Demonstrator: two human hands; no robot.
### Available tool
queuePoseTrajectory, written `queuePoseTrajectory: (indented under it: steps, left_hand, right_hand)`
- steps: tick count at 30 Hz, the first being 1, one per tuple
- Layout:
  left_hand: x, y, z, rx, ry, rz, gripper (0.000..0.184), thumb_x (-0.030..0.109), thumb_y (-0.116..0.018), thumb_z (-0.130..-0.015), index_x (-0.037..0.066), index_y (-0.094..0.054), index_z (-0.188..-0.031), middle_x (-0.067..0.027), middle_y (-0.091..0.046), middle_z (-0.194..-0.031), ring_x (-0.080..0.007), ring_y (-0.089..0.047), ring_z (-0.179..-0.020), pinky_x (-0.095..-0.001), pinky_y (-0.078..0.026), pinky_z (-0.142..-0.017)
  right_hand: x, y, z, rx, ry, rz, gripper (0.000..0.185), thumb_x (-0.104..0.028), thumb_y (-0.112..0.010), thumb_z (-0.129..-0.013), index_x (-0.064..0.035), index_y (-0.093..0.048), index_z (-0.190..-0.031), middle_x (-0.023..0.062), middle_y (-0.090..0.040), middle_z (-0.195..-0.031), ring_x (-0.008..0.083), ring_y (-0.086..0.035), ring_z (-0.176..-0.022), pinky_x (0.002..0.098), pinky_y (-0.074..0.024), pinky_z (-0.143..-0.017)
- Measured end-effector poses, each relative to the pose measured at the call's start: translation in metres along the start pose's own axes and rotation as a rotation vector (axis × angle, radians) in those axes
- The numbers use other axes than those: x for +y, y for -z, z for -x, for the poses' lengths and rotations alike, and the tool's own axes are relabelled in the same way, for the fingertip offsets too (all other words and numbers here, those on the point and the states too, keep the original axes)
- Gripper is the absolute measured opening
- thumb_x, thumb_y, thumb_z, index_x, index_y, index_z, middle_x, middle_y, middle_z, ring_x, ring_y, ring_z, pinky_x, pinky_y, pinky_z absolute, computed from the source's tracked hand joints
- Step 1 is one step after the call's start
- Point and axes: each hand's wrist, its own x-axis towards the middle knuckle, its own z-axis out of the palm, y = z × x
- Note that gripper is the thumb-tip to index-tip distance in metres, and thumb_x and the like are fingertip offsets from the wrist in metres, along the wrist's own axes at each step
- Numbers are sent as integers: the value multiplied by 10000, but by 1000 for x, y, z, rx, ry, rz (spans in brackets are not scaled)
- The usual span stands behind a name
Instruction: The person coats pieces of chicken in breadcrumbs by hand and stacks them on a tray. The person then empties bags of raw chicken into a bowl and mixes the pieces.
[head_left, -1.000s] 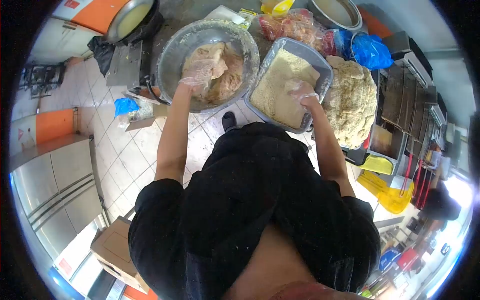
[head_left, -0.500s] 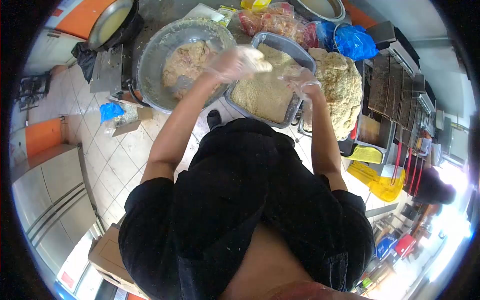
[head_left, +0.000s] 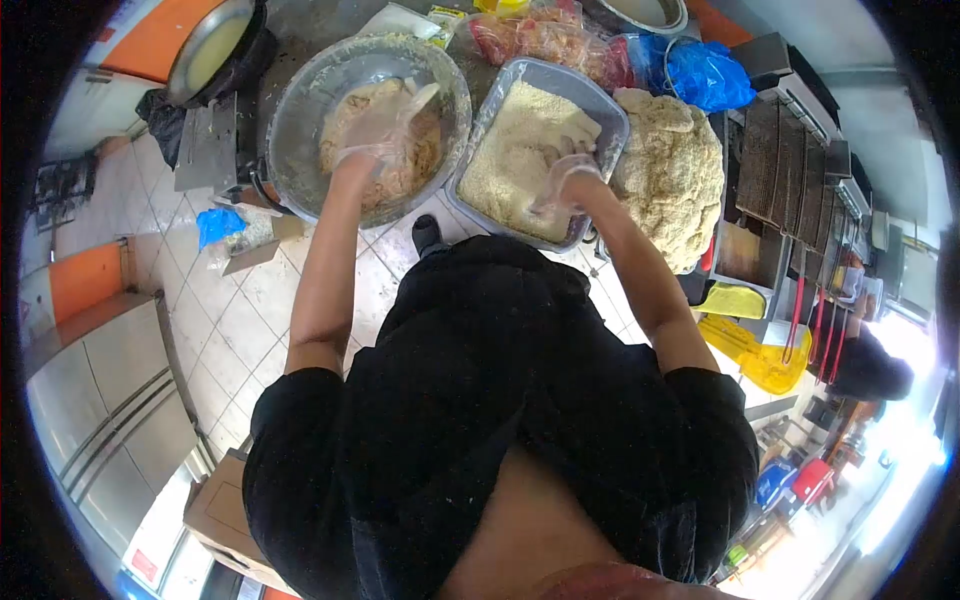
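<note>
My left hand [head_left: 385, 138], in a clear plastic glove, is over the meat mixture [head_left: 405, 175] inside a large grey bowl [head_left: 292, 130]. Its fingers look stretched out, though motion blurs them. Inside a grey rectangular tub [head_left: 612, 105], my gloved right hand [head_left: 570, 185] touches pale crumbs [head_left: 500, 165]. Its fingers are partly hidden by the hand and the crumbs, so I cannot see whether they hold anything. Darker crumb-dusted lumps lie just beyond that hand. A big heap of crumb-coated pieces [head_left: 668, 185] rises right of the tub.
Behind the tub lie bags of reddish meat [head_left: 560, 45] and a blue plastic bag [head_left: 708, 78]. A dark pan [head_left: 215, 55] with pale liquid stands at the far left. Wire racks [head_left: 785, 165] are at the right. A cardboard box [head_left: 235, 515] stands low on the left.
My left hand has moved from above the tub leftward into the bowl; the pale piece it held is no longer visible there. My right hand has lowered into the crumbs.
</note>
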Motion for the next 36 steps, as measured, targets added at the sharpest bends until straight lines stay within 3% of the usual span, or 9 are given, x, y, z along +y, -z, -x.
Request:
queuePoseTrajectory:
  steps: [2, 4, 7, 14, 18, 20, 24, 26, 36]
  left_hand:
    - [-10, -10, 1, -40, 92, -155, 424, 313, -424, -939, 172, -483, -1334, -216, -583, -1200, -368, -598, -1040, -460, -460, -905]
    - [13, 10, 15, -465, 94, -126, 450, 354, -404, -943, 164, -462, -1347, -217, -558, -1247, -391, -582, -1070, -464, -451, -920]
    - [-16, -47, 13, -507, -20, -156, 497, 328, -585, -876, 158, -509, -1336, -260, -614, -1117, -359, -627, -978, -461, -483, -857]
    - [7, -86, 18, -131, 357, -60, 673, 557, -562, -829, 23, -566, -1238, -265, -625, -1083, -365, -629, -988, -453, -489, -854]
    - [25, -68, 22, -159, 331, -1, 701, 583, -536, -831, -6, -573, -1209, -236, -568, -1235, -361, -542, -1163, -434, -432, -965]
    - [21, -69, 22, -115, 334, 30, 666, 557, -565, -827, -5, -588, -1184, -238, -577, -1217, -357, -553, -1149, -423, -444, -951]
    - [14, -81, 19, -107, 340, 52, 612, 496, -644, -792, -12, -606, -1131, -242, -619, -1124, -358, -608, -1047, -418, -483, -886]
    - [15, -83, 20, -93, 367, 83, 614, 493, -659, -780, -14, -608, -1122, -242, -632, -1093, -359, -623, -1012, -422, -491, -867]
    - [21, -69, 26, -63, 316, 42, 567, 532, -590, -823, 30, -654, -1079, -234, -637, -1074, -385, -621, -979, -447, -481, -849]
  right_hand:
    - [-4, -10, -3, 586, -24, 34, 740, -451, -785, -645, 19, -579, -1178, 280, -604, -1134, 389, -570, -1117, 444, -417, -982]
    - [10, -28, -38, 506, -40, 56, 561, -400, -703, -724, 5, -628, -1105, 250, -620, -1123, 366, -583, -1106, 423, -439, -963]
    - [28, -16, -50, 370, -116, -132, 437, -366, -661, -781, -20, -662, -1048, 216, -638, -1108, 324, -596, -1092, 365, -440, -954]
    - [22, -10, -51, 504, 109, -885, 232, -323, -612, -843, -158, -704, -978, 140, -685, -951, 297, -624, -851, 399, -459, -794]
    - [18, -23, -84, 573, 191, -300, 238, -324, -650, -831, -96, -713, -863, 122, -692, -915, 248, -609, -771, 393, -460, -753]
    - [23, -19, -79, 545, 225, -1015, 207, -239, -680, -813, -42, -693, -750, 87, -681, -831, 185, -609, -764, 357, -468, -736]
    - [34, -3, -48, 530, 467, -1205, 191, -176, -712, -772, -3, -671, -839, 51, -644, -806, 142, -600, -762, 321, -478, -697]
    - [19, 37, -13, 288, 150, -1623, 241, -109, -696, -769, -9, -630, -979, 26, -609, -834, 143, -597, -789, 289, -487, -708]
    - [72, 47, -9, 511, 498, -1585, 369, 28, -726, -709, -75, -592, -1037, 28, -600, -1046, 149, -586, -916, 291, -513, -735]
